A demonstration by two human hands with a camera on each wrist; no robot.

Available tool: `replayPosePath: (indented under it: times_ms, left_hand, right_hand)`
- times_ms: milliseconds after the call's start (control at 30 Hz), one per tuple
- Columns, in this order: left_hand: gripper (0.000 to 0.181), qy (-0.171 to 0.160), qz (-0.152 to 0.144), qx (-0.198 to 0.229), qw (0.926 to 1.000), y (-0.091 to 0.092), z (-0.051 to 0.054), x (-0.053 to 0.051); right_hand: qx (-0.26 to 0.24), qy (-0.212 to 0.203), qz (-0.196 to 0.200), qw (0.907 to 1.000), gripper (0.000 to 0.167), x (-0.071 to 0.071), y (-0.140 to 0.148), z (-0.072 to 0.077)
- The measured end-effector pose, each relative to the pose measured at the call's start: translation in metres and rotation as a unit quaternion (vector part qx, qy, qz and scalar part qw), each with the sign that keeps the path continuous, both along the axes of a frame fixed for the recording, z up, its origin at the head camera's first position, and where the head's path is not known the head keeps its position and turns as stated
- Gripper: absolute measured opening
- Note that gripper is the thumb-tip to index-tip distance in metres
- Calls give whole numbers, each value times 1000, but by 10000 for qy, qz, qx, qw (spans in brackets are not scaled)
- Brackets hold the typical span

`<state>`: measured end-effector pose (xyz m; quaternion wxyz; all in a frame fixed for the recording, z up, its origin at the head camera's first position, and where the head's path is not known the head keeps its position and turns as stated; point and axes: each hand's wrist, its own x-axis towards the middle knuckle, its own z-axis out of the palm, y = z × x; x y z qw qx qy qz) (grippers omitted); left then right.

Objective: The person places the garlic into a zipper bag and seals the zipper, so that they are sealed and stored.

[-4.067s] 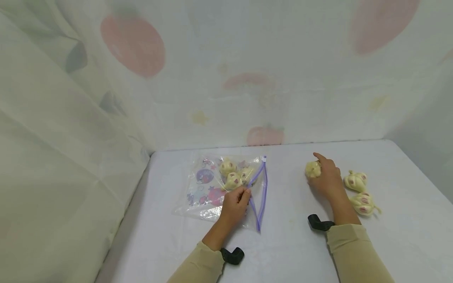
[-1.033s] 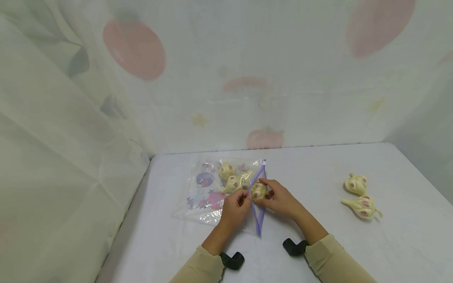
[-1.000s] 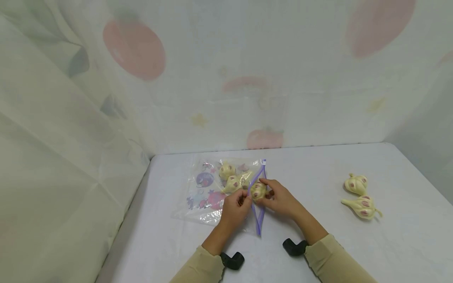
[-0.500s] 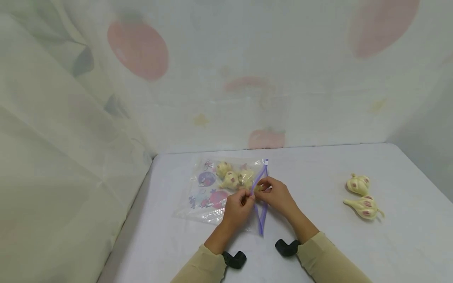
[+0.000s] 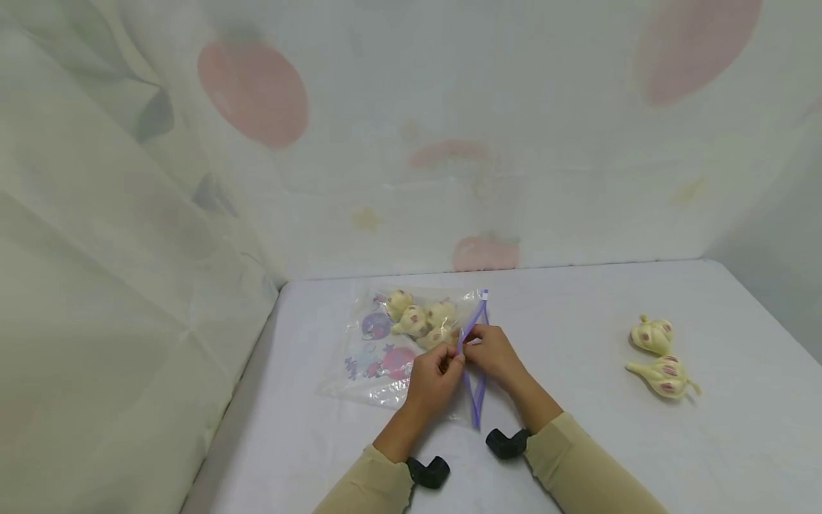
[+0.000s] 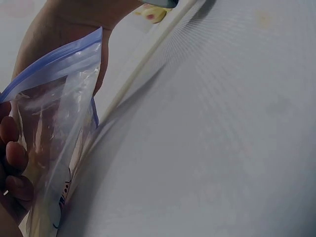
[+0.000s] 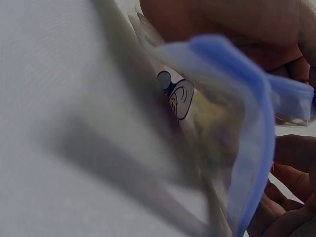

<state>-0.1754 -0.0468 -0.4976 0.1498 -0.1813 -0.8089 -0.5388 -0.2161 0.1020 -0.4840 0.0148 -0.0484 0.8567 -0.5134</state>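
A clear zip bag with a purple zip strip and cartoon prints lies flat on the table, its mouth parted toward the right. My left hand pinches the near lip of that mouth between thumb and fingers. At the parted mouth my right hand has its fingertips behind the strip, so their hold is hidden. Just inside, close to those fingertips, is a garlic bulb. Several garlic bulbs cluster deeper in the bag. The left wrist view shows curled left fingers at the bag's edge.
On the right side of the white table lie two more bulbs, one plump garlic bulb and one long-stemmed garlic bulb. Printed cloth hangs behind and to the left. A black wrist mount sits on the left wrist.
Earlier my right hand brought a garlic bulb from the right to the bag's mouth. That bulb has since moved left inside, nudging the others. My left hand has kept its pinch.
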Motion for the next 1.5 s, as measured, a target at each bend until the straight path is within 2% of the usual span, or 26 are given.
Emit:
replayPosePath:
  times_ms: [100, 167, 267, 333, 400, 500, 600, 667, 767, 867, 1000, 1100, 1367, 1500]
  left_hand:
    - [9, 19, -16, 6, 10000, 0, 0, 0]
    - [9, 47, -4, 4, 10000, 0, 0, -1]
    - [10, 81, 12, 3, 10000, -1, -1, 0]
    - [11, 118, 57, -8, 9999, -2, -2, 0]
    - [12, 129, 119, -25, 9998, -5, -3, 0]
    - [14, 128, 234, -16, 9996, -8, -4, 0]
    - [15, 131, 278, 59, 9995, -8, -4, 0]
    - [15, 139, 266, 135, 9995, -8, -5, 0]
    - [15, 197, 218, 138, 9995, -9, -5, 0]
    - [14, 240, 182, 108, 9995, -10, -5, 1]
    - [13, 281, 181, 20, 9994, -10, -5, 0]
    - [13, 320, 187, -27, 9993, -10, -6, -1]
    - [13, 296, 109, 31, 9995, -9, -6, -1]
    - [13, 217, 114, 16, 9997, -8, -5, 0]
  right_hand:
    - [-44, -29, 113, 9999, 17, 2, 7, 3]
    - [-264, -139, 185, 9994, 18, 3, 14, 6]
    - [-673, -274, 198, 9972, 27, 6, 31, 12]
    - [-728, -254, 101, 9970, 34, 6, 43, 17]
    - [-483, -65, -37, 9988, 37, 6, 58, 25]
    - [278, 380, -405, 9981, 38, 5, 82, 40]
    - [951, 823, -966, 9873, 40, 6, 110, 52]
    - [1209, 979, -1420, 9776, 42, 8, 129, 57]
    - [1534, 778, -2120, 9620, 48, 12, 156, 61]
    - [1892, 196, -2512, 9491, 58, 15, 181, 60]
    - [2238, -672, -2353, 9434, 69, 17, 203, 56]
    - [2406, -1012, -2015, 9441, 72, 17, 209, 53]
    - [2452, -1098, -1333, 9540, 68, 12, 206, 45]
    - [2498, -871, -913, 9600, 69, 7, 198, 42]
